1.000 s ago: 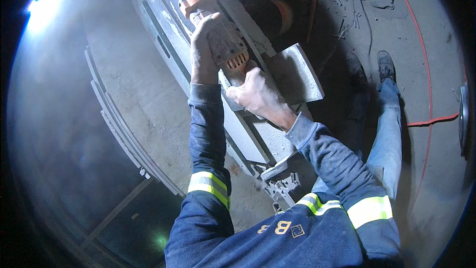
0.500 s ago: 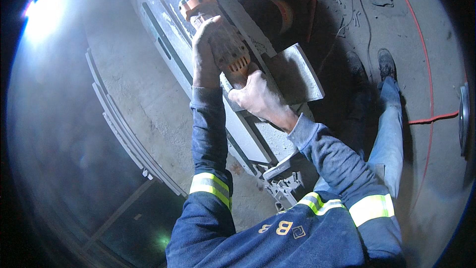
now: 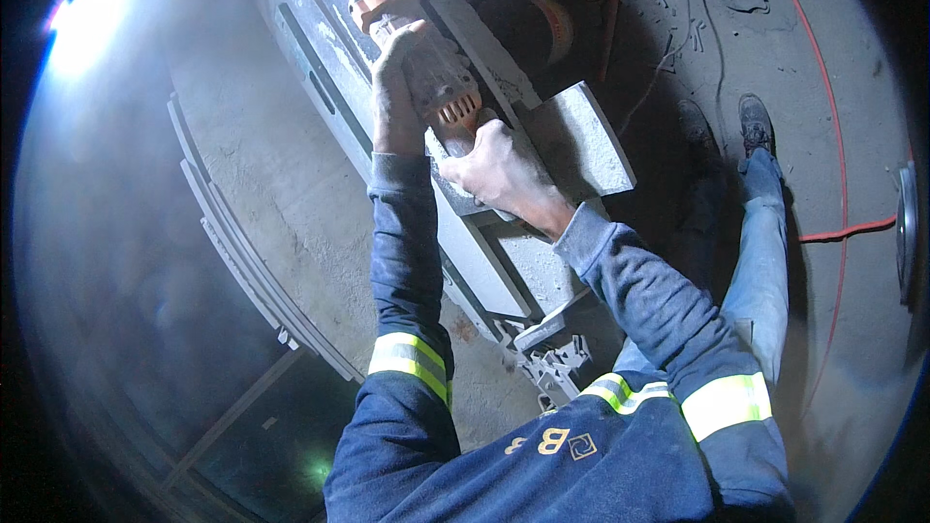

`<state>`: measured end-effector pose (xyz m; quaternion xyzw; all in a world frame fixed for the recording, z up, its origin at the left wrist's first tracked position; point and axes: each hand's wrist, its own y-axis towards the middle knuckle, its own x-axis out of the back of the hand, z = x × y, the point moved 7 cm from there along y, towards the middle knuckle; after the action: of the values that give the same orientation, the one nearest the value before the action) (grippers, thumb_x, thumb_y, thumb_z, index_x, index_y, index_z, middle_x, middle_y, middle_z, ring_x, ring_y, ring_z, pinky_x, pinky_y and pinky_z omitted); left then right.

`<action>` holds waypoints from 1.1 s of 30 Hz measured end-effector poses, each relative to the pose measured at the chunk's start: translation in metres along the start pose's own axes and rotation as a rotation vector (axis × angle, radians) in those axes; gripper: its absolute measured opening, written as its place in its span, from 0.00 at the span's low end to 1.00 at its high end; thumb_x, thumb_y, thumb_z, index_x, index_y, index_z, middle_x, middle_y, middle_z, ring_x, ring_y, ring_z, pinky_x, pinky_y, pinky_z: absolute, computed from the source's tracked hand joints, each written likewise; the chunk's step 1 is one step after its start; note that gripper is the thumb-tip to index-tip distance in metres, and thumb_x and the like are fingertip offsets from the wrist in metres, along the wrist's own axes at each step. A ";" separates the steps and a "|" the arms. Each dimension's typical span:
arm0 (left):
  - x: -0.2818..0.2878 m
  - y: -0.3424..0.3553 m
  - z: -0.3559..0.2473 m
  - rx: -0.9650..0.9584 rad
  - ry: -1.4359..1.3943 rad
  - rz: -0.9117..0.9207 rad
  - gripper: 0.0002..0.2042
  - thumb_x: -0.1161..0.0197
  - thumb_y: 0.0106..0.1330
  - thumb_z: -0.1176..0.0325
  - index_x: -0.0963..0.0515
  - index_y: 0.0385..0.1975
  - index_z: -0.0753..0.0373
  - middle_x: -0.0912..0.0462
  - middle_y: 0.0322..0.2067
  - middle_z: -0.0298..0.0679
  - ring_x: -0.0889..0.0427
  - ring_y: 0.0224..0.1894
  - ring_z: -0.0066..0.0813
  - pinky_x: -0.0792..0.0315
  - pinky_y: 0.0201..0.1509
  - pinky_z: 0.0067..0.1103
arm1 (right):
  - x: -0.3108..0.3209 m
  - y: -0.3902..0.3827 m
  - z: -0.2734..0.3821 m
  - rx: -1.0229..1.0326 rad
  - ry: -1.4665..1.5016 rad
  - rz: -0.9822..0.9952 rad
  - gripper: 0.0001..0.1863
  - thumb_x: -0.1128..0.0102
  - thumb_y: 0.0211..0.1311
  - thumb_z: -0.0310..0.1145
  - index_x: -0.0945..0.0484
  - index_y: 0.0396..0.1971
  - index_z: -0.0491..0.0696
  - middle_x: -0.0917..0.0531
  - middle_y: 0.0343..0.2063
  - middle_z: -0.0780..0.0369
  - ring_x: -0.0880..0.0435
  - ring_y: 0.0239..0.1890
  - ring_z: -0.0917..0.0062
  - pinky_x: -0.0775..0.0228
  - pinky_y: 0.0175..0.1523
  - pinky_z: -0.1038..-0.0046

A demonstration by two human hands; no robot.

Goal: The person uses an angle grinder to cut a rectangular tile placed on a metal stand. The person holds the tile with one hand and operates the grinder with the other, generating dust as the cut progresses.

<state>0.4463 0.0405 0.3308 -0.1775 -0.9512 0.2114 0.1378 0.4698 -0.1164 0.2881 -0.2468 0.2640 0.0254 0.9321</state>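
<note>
A dusty orange and grey angle grinder [image 3: 441,77] lies slantwise in my two hands, its head toward the far left. My left hand [image 3: 395,73] is closed around the body just behind the orange collar. Farther back, my right hand [image 3: 499,169] grips the rear handle below the vent slots. The grinder's head is over a long, pale, dust-covered workpiece [image 3: 341,48]; the disc cannot be made out, so contact is unclear. Beside my right hand, a flat grey rectangular plate [image 3: 586,140] juts out to the right.
A red cable [image 3: 823,77] runs along the floor at right, with a dark thin wire [image 3: 722,68] nearby. Scraps [image 3: 664,0] litter the far floor. Long strips [image 3: 247,261] lie at left. Metal fittings [image 3: 557,363] stand near my body. A bright lamp [image 3: 92,24] shines through haze.
The grinder and both hands have shifted slightly; my right hand has moved a little to the left and my left forearm a little up. Both hands keep their grip.
</note>
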 end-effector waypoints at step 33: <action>-0.017 -0.028 -0.008 -0.001 0.063 -0.065 0.16 0.37 0.62 0.59 0.24 0.44 0.62 0.21 0.36 0.38 0.19 0.34 0.28 0.24 0.39 0.23 | -0.001 -0.020 -0.007 -0.012 0.027 -0.065 0.21 0.39 0.54 0.39 0.22 0.35 0.32 0.19 0.23 0.56 0.17 0.26 0.69 0.25 0.32 0.68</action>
<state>0.4566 0.0125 0.3467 -0.1531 -0.9517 0.2008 0.1745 0.4693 -0.1367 0.2921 -0.2610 0.2685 -0.0066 0.9272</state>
